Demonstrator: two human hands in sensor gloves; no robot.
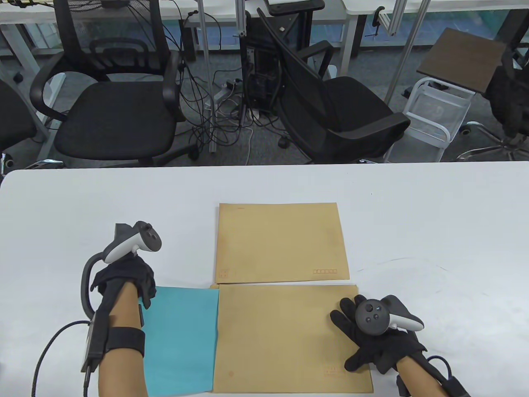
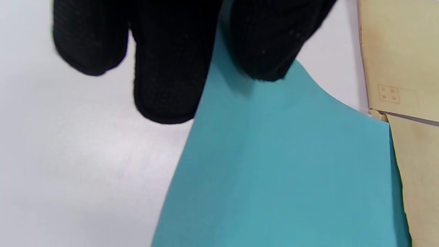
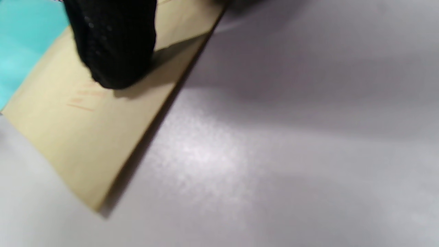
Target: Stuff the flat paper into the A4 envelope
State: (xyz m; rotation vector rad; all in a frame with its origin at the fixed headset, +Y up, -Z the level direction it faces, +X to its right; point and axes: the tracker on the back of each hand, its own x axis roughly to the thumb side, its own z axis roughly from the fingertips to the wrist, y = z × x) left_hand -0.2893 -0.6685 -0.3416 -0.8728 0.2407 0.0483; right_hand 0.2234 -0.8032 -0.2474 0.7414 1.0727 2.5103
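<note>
Your left hand pinches the far left corner of the teal paper; your right hand presses flat, fingers spread, on the near envelope, where the paper sits partly inside. A second envelope lies just beyond.

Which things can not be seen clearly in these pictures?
- How far the blue paper reaches inside the near envelope: the envelope covers it in every view.
- The paper's near edge: cut by the table view's bottom.
- Print on the far envelope: too small.
- Right hand contact: right wrist view is blurred.
- Left hand grip: fingers cropped.
</note>
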